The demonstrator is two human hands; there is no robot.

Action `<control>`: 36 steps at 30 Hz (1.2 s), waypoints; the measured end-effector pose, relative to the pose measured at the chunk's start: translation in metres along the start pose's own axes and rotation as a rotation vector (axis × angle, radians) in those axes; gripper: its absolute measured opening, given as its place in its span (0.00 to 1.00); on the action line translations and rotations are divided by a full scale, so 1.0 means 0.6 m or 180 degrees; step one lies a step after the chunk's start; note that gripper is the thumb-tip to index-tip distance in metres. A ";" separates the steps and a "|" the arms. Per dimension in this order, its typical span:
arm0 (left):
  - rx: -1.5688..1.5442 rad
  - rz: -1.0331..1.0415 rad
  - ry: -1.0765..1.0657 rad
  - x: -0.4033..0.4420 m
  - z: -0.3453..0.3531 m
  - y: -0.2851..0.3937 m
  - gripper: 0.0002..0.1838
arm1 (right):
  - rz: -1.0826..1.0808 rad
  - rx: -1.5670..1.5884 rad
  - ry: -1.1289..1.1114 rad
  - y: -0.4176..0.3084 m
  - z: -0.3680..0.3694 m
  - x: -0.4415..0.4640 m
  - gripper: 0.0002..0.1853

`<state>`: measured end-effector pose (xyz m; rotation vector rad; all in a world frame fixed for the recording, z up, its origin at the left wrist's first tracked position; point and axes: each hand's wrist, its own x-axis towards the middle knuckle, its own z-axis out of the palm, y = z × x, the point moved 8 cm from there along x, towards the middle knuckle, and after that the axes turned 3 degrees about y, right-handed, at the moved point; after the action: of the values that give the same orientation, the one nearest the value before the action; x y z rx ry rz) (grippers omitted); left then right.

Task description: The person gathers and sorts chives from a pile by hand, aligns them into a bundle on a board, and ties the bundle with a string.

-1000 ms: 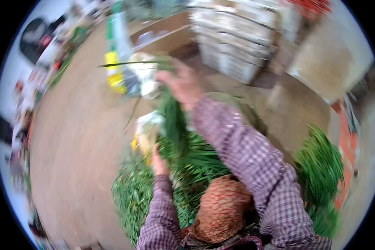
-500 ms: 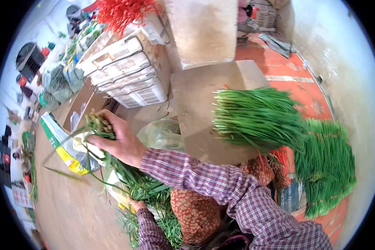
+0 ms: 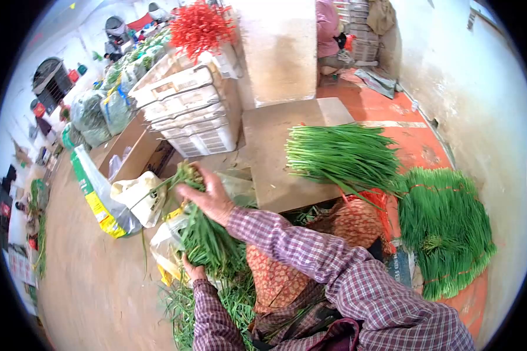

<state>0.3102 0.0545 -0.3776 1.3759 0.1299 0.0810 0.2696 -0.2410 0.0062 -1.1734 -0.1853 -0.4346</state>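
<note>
My right hand [image 3: 212, 198] is closed around the pale root end of a loose bunch of chives [image 3: 208, 234], whose green leaves hang down toward my lap. Lower down, my left hand [image 3: 194, 269] presses against those leaves, its fingers partly hidden by them. Loose green leaves [image 3: 225, 304] lie in a heap below that hand. On the board [image 3: 275, 187] in front of me rests a neat stack of chives [image 3: 342, 155], pale ends to the left. To the right stand tied bundles of chives [image 3: 445, 234] with red bands.
Stacked white crates [image 3: 199, 123] hold red ties [image 3: 202, 29] on top. A white bag [image 3: 140, 196] and a green-yellow plastic sack [image 3: 102, 202] lie on the floor at left. A pale pillar [image 3: 281, 52] rises behind the board. A person in pink [image 3: 327, 29] is partly visible beyond.
My right hand has moved rightward with the bunch, uncovering the white bag. The leaves now hang more steeply. My left hand stays beside them, and the camera view has shifted.
</note>
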 end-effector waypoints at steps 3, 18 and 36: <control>-0.0334 0.0005 -0.0361 0.053 -0.024 -0.058 0.45 | -0.0238 -0.0227 0.0394 0.011 -0.032 0.000 0.31; 0.0441 -0.0075 -0.1926 -0.275 0.269 0.484 0.54 | 0.0454 0.1235 0.0197 -0.003 -0.009 -0.101 0.14; 0.1369 -0.0583 -0.1766 -0.474 0.279 0.497 0.20 | 0.1124 0.1709 -0.0467 -0.064 -0.025 -0.175 0.14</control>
<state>0.0577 -0.0890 -0.0410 1.7571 -0.2040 -0.5057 0.1572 -0.2427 -0.0049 -0.6863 -0.2012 0.0205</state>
